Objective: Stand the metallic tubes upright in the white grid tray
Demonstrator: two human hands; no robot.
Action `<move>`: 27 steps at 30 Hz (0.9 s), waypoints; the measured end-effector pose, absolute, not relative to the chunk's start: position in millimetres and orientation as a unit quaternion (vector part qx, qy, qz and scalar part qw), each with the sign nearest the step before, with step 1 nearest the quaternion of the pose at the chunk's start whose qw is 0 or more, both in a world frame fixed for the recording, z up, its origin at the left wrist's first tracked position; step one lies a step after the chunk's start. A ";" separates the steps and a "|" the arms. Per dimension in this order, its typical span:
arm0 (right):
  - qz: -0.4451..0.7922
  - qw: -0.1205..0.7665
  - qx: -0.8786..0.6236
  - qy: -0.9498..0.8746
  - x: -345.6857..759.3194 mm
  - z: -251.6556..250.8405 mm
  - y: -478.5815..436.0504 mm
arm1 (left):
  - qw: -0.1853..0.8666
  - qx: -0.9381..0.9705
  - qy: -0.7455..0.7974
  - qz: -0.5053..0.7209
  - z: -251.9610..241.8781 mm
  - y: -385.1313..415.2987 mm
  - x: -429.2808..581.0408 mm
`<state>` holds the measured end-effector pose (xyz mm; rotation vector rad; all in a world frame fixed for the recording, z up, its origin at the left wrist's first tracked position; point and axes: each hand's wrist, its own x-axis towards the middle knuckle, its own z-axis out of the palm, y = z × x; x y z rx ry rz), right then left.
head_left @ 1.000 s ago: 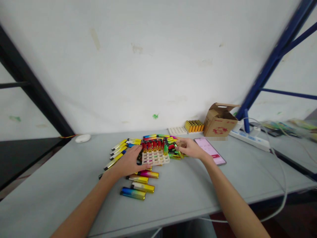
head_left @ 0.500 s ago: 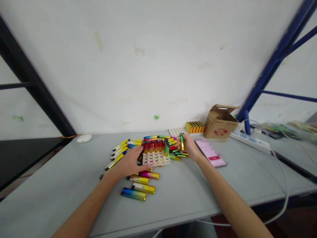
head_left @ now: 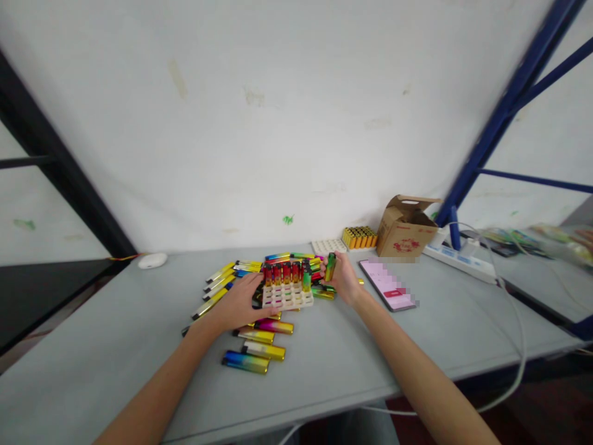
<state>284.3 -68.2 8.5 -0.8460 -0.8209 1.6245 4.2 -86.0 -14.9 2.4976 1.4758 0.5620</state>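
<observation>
My left hand [head_left: 239,303] grips the left side of a white slotted tray [head_left: 288,299], thumb along its near edge. Red-and-gold lighters [head_left: 281,273] stand upright in the tray's far row, with one green lighter [head_left: 306,282] at the right end of the row in front. Between the fingers of my right hand [head_left: 343,278] is a green-and-gold lighter [head_left: 330,267], held nearly upright just right of the tray. Loose lighters in several colours lie around and under the tray, among them a blue-and-yellow lighter [head_left: 245,362] nearest me.
Against the wall are a second white slotted tray [head_left: 328,246], a block of upright yellow lighters [head_left: 359,237] and an open cardboard box [head_left: 406,230]. A phone [head_left: 387,285] lies to the right, before a power strip [head_left: 461,262] with cables. A white oval case [head_left: 152,261] lies far left.
My right hand has moved slightly left with the green-and-gold lighter, nearer the tray, and the lighter has turned in the fingers. My left hand keeps hold of the tray. The view has shifted a little.
</observation>
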 end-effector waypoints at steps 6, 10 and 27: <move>0.691 0.535 -0.339 -0.347 281.8 7.0 -68.2 | 0.092 0.840 0.502 0.183 -15.4 -85.9 4.5; 0.667 0.565 -0.364 -0.321 287.4 7.9 -65.9 | 0.094 0.839 0.503 0.188 -14.1 -86.4 4.8; 0.664 0.597 -0.343 -0.291 287.3 8.3 -66.0 | 0.078 0.839 0.512 0.167 -14.4 -88.2 5.4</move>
